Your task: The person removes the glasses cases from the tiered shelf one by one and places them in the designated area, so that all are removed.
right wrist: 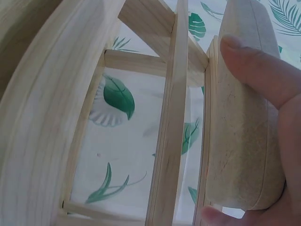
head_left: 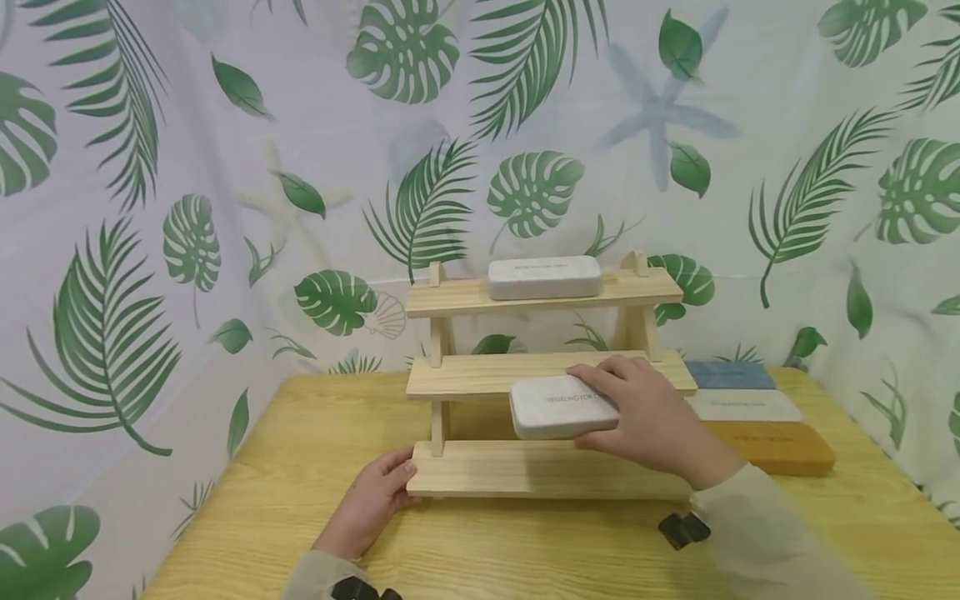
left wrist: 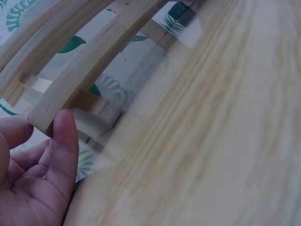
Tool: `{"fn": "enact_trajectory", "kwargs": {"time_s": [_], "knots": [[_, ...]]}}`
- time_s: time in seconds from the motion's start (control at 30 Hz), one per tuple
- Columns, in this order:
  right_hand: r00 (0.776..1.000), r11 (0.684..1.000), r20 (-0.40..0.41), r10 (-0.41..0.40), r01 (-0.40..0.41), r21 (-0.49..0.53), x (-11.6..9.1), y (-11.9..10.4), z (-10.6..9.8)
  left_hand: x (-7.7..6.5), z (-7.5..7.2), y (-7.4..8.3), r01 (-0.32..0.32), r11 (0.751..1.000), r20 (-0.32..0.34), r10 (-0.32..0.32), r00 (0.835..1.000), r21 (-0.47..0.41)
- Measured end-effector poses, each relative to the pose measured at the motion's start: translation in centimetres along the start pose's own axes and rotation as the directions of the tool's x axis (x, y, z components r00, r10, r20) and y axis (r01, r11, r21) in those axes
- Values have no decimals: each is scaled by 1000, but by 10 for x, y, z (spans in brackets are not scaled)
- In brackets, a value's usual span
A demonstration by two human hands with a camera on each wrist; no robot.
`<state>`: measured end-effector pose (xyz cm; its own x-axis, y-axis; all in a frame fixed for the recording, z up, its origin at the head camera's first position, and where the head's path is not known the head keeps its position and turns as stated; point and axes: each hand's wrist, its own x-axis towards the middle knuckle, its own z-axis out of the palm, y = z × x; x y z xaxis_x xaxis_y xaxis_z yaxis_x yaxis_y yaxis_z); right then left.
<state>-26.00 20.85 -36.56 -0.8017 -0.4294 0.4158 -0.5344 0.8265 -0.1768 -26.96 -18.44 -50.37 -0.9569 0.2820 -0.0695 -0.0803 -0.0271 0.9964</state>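
Note:
My right hand (head_left: 652, 417) grips a whitish glasses case (head_left: 558, 410) with lettering on its lid, holding it in front of the middle tier of a three-tier wooden rack (head_left: 510, 471). In the right wrist view, the thumb lies across one face of the case (right wrist: 244, 127), with a fingertip at its lower end. My left hand (head_left: 367, 504) pinches the left end of the bottom tier. The left wrist view shows that board (left wrist: 89, 66) between thumb and fingers. A second whitish case (head_left: 543, 282) lies on the top tier.
To the right of the rack, a blue case (head_left: 731, 375), a white case (head_left: 746, 406) and an orange case (head_left: 780, 447) lie on the wooden table (head_left: 300, 442), partly behind the right arm. A leaf-patterned cloth (head_left: 300, 125) hangs behind and along the sides.

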Motion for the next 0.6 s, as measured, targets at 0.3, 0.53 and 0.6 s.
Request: {"fn": "enact_trajectory", "kwargs": {"time_s": [0.3,0.53,0.6], "knots": [[1000,999,-4,3,-3,-39,-16,12,-15,0,-2,2,7,1000,3,-7,1000,16],[1000,999,-10,11,-11,-38,-39,31,-24,0,0,1,11,1000,-4,-11,1000,8],[1000,999,-12,10,-10,-31,-49,37,-27,1,-1,0,16,1000,-5,-16,1000,3]]}}
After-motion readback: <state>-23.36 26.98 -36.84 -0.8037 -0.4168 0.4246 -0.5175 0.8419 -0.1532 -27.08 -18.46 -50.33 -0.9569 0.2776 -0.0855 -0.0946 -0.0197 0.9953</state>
